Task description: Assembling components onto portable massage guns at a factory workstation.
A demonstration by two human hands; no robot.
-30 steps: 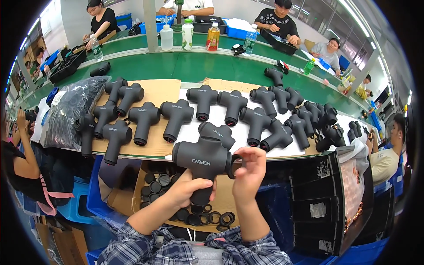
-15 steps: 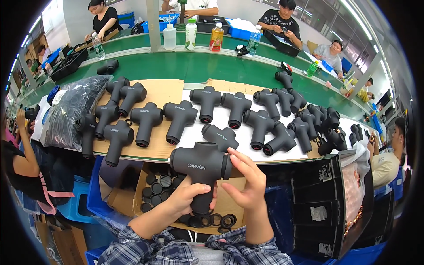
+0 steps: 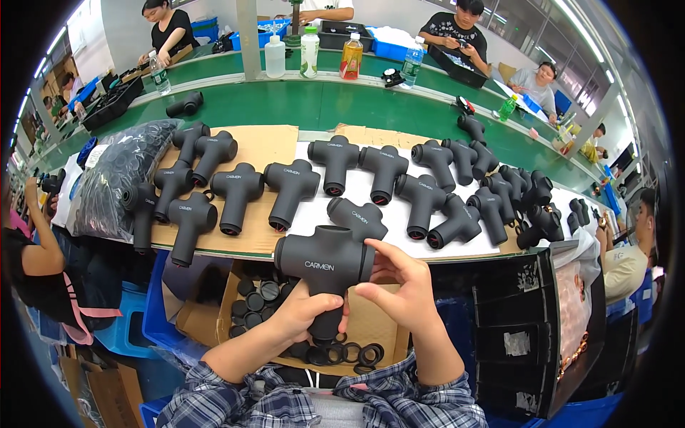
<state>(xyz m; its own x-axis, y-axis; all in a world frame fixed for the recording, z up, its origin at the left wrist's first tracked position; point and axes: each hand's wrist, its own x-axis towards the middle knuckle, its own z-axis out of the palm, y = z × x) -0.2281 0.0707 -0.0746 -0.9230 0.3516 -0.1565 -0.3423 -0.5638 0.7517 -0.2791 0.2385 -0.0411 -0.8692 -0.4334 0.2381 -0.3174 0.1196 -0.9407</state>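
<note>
A dark grey T-shaped massage gun point(image 3: 314, 250) is held up in front of me, its head crosswise and its handle downward. My left hand point(image 3: 303, 314) is wrapped around the handle, with the thumb across its front. At the right end of the head, my right hand point(image 3: 405, 289) has its fingers curled against the rim and its thumb near the underside. Part of those fingers is hidden behind the head. Just beyond the held one, another massage gun point(image 3: 357, 215) lies on the bench.
Several more massage guns point(image 3: 291, 192) lie on cardboard and white sheets. A plastic-wrapped bundle point(image 3: 118, 189) sits left. Below the bench edge, a cardboard box point(image 3: 371, 321) holds black caps point(image 3: 269, 290) and rings point(image 3: 370, 354). A black crate point(image 3: 510, 314) stands right. Co-workers sit across the green belt point(image 3: 285, 107).
My right hand's fingers have curled around the right end of the massage gun's head, where they were straighter before. My left hand keeps its hold on the handle.
</note>
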